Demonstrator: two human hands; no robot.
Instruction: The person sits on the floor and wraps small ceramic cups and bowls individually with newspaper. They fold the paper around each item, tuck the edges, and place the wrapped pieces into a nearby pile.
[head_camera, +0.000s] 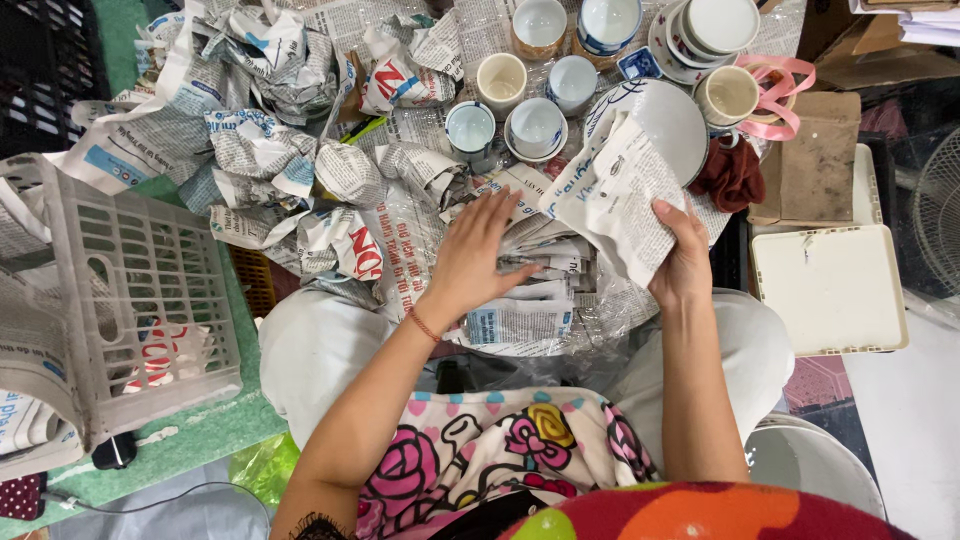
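While right hand (685, 265) fingers pinch a newspaper-draped white plate (668, 120), left hand (478, 255) lies flat, open.

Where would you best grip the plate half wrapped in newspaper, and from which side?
Grip the plate at its bare far rim, coming from above the cups. Newspaper drapes its near side, where the right hand already pinches paper, so only the far edge shows clean ceramic.

A sleeveless top printed with pink roses, hearts and black outlines on white is worn; pale trousers are seen over both knees; a thin red cord bracelet (424, 325) is fitted at the left wrist; both forearms are left uncovered.
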